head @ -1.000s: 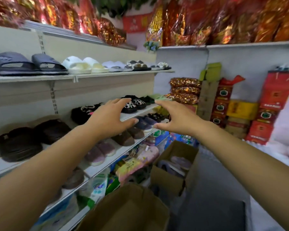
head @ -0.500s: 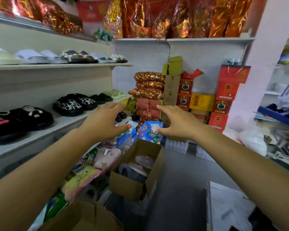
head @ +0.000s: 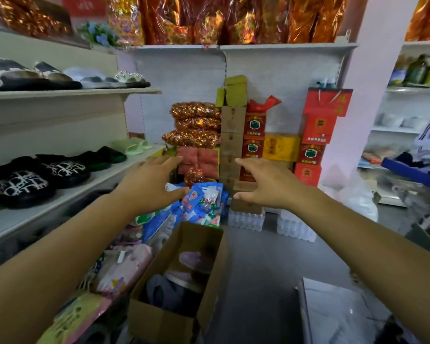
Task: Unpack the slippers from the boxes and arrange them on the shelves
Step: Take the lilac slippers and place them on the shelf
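Note:
An open cardboard box [head: 159, 319] stands on the floor below my arms, with pink and grey slippers [head: 181, 276] inside. My left hand [head: 149, 184] and my right hand [head: 268, 184] are stretched forward in the air above the box, fingers spread, holding nothing. On the left, the middle shelf [head: 60, 202] carries black patterned slippers [head: 20, 182], dark ones and a pale green pair [head: 134, 145]. The upper shelf [head: 72, 91] holds grey, white and black slippers [head: 23, 75].
Red, yellow and brown cartons [head: 281, 147] and gold-foil packs [head: 194, 125] are stacked against the back wall. Blue packets [head: 204, 202] and packs of water bottles [head: 296, 229] lie on the floor. Bagged goods [head: 124, 269] fill the lowest level left of the box. Grey floor lies to the right.
The view has swung right, away from the slipper shelves toward the back wall. Both empty hands stayed raised and spread, and the floor box now lies closer beneath them.

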Demonstrator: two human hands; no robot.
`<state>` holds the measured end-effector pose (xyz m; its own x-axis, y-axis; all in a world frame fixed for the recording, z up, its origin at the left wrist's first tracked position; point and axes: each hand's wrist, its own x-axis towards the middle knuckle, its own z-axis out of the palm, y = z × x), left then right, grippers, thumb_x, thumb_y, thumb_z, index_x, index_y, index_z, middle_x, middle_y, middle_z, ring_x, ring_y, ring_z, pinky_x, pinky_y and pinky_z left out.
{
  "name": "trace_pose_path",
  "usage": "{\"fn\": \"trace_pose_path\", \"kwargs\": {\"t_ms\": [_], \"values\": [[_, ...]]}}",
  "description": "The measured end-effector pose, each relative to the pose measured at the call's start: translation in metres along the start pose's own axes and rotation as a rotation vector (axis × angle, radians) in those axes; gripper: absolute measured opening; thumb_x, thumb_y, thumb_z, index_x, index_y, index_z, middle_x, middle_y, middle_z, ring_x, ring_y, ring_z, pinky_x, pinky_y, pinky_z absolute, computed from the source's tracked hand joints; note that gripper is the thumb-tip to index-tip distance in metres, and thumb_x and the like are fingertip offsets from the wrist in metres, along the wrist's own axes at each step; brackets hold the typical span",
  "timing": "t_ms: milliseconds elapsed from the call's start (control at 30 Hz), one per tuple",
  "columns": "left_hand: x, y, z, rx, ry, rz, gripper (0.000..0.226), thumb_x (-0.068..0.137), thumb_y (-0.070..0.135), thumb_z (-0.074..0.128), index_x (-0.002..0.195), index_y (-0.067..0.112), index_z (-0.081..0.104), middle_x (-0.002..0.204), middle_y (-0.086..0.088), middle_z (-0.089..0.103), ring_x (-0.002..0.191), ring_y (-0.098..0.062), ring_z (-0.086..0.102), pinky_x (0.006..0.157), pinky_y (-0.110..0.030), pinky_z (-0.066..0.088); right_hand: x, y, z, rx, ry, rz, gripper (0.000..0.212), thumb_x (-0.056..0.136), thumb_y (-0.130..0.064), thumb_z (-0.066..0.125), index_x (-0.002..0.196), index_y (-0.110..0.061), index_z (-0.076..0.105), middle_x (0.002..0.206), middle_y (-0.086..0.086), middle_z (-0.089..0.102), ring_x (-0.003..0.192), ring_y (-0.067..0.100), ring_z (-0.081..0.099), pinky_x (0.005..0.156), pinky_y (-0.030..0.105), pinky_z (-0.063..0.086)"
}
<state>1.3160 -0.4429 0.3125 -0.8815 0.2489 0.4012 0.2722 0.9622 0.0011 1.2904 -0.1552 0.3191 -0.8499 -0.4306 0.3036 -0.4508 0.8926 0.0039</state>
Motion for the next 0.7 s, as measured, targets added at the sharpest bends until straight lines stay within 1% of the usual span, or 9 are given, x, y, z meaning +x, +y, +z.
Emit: {"fn": "trace_pose_path", "kwargs": {"t_ms": [133,267,333,400,467,500,533,600,700], "values": [[0.042,-0.008,0.04,-0.025,-0.02,0.009,0.089,0.086,0.074,0.053,0.157,0.025,0.031,0.157,-0.002,0.043,0.14,-0.026,0.043,0.112,-0.046,0.04,0.031,0.031,0.028,0.036,-0.025,0.031,0.093,0.087,-0.06,0.069,0.16,-0.028,0.022,0.163,-0.002,0.033,0.147,0.022,0.033,0.111,0.041,0.041],[0.073,-0.013,0.075,-0.076,0.005,-0.059,0.093,0.081,0.08,0.047,0.154,0.022,0.038,0.148,-0.005,0.052,0.13,-0.028,0.051,0.107,-0.048,0.045,0.057,0.069,0.068,0.054,-0.069,0.032,0.093,0.086,-0.061,0.07,0.16,-0.027,0.024,0.163,-0.002,0.034,0.146,0.021,0.035,0.112,0.043,0.042],[0.088,-0.01,0.095,-0.126,-0.004,-0.106,0.091,0.084,0.077,0.053,0.155,0.023,0.037,0.15,-0.004,0.05,0.133,-0.029,0.049,0.109,-0.05,0.043,0.074,0.09,0.088,0.092,-0.084,0.024,0.093,0.086,-0.06,0.07,0.16,-0.026,0.025,0.163,-0.002,0.034,0.146,0.021,0.035,0.113,0.044,0.04],[0.102,-0.005,0.117,-0.121,-0.023,-0.128,0.087,0.087,0.067,0.062,0.157,0.023,0.034,0.155,-0.002,0.045,0.139,-0.028,0.044,0.114,-0.049,0.039,0.093,0.109,0.108,0.121,-0.101,-0.004,0.092,0.087,-0.059,0.07,0.16,-0.025,0.026,0.162,-0.001,0.034,0.145,0.022,0.034,0.114,0.041,0.038],[0.115,0.0,0.138,-0.104,-0.038,-0.143,0.086,0.087,0.063,0.064,0.157,0.021,0.034,0.157,-0.004,0.043,0.142,-0.028,0.042,0.116,-0.048,0.036,0.113,0.128,0.129,0.124,-0.104,-0.036,0.091,0.086,-0.059,0.07,0.159,-0.025,0.028,0.16,0.0,0.037,0.143,0.022,0.037,0.112,0.039,0.038],[0.121,0.002,0.147,-0.104,-0.059,-0.167,0.087,0.088,0.064,0.064,0.157,0.021,0.034,0.158,-0.005,0.042,0.142,-0.029,0.041,0.116,-0.047,0.036,0.124,0.137,0.138,0.125,-0.11,-0.055,0.091,0.085,-0.059,0.071,0.158,-0.025,0.03,0.16,0.0,0.038,0.142,0.022,0.038,0.111,0.037,0.037],[0.126,0.002,0.157,-0.104,-0.082,-0.2,0.089,0.087,0.068,0.062,0.158,0.022,0.033,0.158,-0.006,0.042,0.143,-0.029,0.041,0.116,-0.047,0.036,0.135,0.145,0.148,0.137,-0.124,-0.075,0.091,0.085,-0.058,0.071,0.158,-0.024,0.03,0.159,0.0,0.039,0.142,0.022,0.037,0.11,0.037,0.037],[0.134,0.002,0.178,-0.087,-0.126,-0.272,0.094,0.083,0.078,0.05,0.157,0.024,0.034,0.158,-0.005,0.043,0.142,-0.03,0.042,0.115,-0.047,0.037,0.155,0.16,0.167,0.171,-0.163,-0.111,0.091,0.085,-0.057,0.071,0.158,-0.023,0.03,0.159,0.001,0.038,0.143,0.022,0.035,0.11,0.038,0.038],[0.136,-0.001,0.212,-0.044,-0.173,-0.351,0.098,0.075,0.081,0.036,0.153,0.022,0.041,0.151,-0.007,0.051,0.134,-0.033,0.049,0.106,-0.047,0.043,0.183,0.173,0.197,0.202,-0.246,-0.165,0.091,0.086,-0.057,0.071,0.159,-0.025,0.027,0.162,0.0,0.034,0.146,0.024,0.032,0.113,0.044,0.039]]}}
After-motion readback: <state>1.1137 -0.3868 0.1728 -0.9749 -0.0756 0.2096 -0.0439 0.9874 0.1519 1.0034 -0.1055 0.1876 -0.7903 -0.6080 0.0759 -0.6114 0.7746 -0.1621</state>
